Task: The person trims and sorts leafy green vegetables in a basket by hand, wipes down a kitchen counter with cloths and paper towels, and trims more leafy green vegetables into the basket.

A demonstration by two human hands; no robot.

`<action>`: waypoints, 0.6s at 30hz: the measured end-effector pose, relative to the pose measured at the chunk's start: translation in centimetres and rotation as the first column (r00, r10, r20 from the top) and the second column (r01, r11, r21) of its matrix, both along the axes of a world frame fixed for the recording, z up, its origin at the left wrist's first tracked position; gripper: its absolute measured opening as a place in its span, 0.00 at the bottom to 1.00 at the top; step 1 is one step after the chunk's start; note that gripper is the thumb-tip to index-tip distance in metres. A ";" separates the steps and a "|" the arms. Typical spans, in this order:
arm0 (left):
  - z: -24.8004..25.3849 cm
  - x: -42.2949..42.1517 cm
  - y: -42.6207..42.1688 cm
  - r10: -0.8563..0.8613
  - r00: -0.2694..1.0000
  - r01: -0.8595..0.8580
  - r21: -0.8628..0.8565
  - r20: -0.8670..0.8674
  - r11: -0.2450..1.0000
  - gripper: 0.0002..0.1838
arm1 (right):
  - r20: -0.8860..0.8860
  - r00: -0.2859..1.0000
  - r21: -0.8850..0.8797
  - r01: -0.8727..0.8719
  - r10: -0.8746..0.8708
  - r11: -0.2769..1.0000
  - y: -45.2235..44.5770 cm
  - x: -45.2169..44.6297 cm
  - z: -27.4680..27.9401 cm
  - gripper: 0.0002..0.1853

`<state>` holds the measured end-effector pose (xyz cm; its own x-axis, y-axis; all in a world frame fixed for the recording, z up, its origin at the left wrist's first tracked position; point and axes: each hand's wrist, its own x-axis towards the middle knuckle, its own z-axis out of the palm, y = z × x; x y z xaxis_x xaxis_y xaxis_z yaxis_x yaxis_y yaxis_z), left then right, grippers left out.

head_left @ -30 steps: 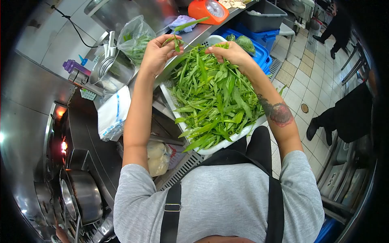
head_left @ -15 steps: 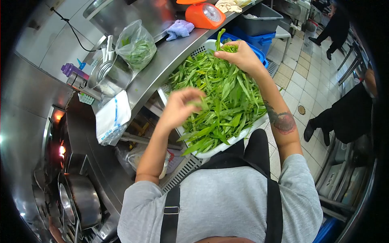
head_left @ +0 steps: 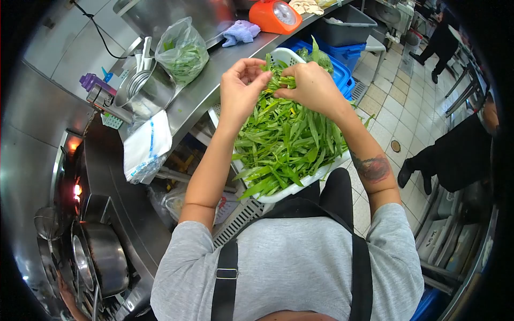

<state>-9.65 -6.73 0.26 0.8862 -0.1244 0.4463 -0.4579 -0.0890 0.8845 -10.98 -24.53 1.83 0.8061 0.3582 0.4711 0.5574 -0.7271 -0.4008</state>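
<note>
A white plastic basket (head_left: 316,179) in front of my lap is heaped with long-leaved greens (head_left: 289,142) that look like water spinach. Over the far end of the heap, my right hand (head_left: 311,90) is closed around a small bunch of green stems, whose cut ends show by the thumb. Close beside it on the left, my left hand (head_left: 242,88) has its thumb and fingers bent together at a bit of green. The fingertips of both hands nearly meet. Part of the bunch is hidden behind my right fingers.
On the steel counter left stand a plastic bag of greens (head_left: 182,53), a metal pot with utensils (head_left: 142,88), a purple cloth (head_left: 241,33) and an orange scale (head_left: 274,17). Blue crates (head_left: 342,53) stand beyond the basket. A person in black (head_left: 460,147) is on the right.
My left hand has moved up and away from me, from over the heap's left side to beside my right hand. My right hand has shifted slightly toward me and still holds stems.
</note>
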 end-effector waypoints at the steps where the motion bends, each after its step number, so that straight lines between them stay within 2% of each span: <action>1: 0.0 0.0 0.1 -0.026 0.999 0.024 -0.058 -0.023 0.998 0.10 | -0.025 1.000 0.038 -0.005 0.006 0.999 -0.2 0.0 0.0 0.18; 4: -0.1 0.1 1.0 -0.109 0.992 0.094 -0.210 -0.062 0.973 0.06 | -0.096 0.995 0.137 -0.009 0.022 0.990 -1.4 0.5 0.0 0.16; 6: -0.5 0.2 1.5 -0.131 0.990 0.116 -0.207 -0.060 0.971 0.08 | -0.149 0.988 0.181 -0.009 0.036 0.983 -2.4 1.0 -0.2 0.15; 10: -1.1 -0.1 1.6 -0.102 0.993 0.090 -0.197 -0.052 0.976 0.09 | -0.231 0.967 0.103 -0.088 0.109 0.991 -3.6 1.0 0.1 0.15; 13: -1.0 -0.2 1.5 -0.070 0.998 0.070 -0.170 0.009 0.983 0.09 | -0.095 0.973 0.168 -0.193 0.211 0.967 -4.5 1.6 -0.8 0.16; 16: -0.7 -0.3 1.3 -0.080 0.997 0.079 -0.133 -0.003 0.988 0.09 | -0.085 0.996 0.279 0.050 -0.027 0.959 -4.9 2.8 -0.5 0.21; 18: -0.6 -0.6 1.1 -0.078 0.997 0.076 -0.105 -0.015 0.992 0.09 | -0.077 0.992 0.299 0.117 -0.098 0.947 -4.5 2.9 0.1 0.22</action>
<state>-10.22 -5.64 -0.30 0.8842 -0.1459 0.4438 -0.4431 0.0394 0.8956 -8.09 -29.06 1.94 0.8620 0.1166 0.4932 0.4509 -0.6210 -0.6411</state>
